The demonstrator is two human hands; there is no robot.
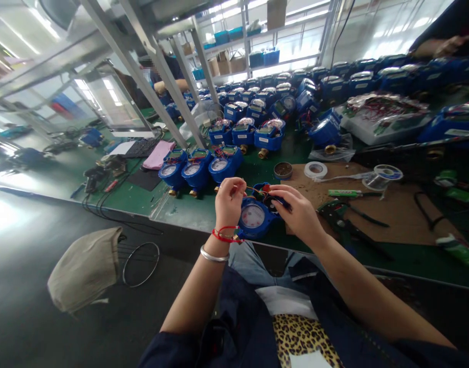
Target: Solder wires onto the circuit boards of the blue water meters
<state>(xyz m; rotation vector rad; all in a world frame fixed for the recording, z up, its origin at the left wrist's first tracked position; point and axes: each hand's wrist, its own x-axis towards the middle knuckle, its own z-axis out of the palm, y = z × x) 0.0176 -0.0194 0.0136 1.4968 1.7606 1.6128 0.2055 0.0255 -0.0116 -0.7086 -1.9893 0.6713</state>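
A blue water meter (253, 215) with a round white dial lies at the bench's front edge, its wiring compartment open. My left hand (230, 202) is at the upper left of the dial, fingertips pinched on thin wires (253, 189) that run toward the compartment. My right hand (300, 212) reaches in from the right, with thumb and fingers closed at the compartment. What they grip there is dark and partly hidden, so I cannot make it out. Three more blue meters (194, 171) stand just beyond my left hand, with wires and green boards showing on top.
Many blue meters (270, 135) fill the back of the bench. To the right are a round tin (283, 169), white tape (315, 169), a solder spool (382, 176), a green tube (345, 193) and pliers (336, 214) around cardboard. A monitor (111, 102) stands left; another person's hand (451, 46) shows far right.
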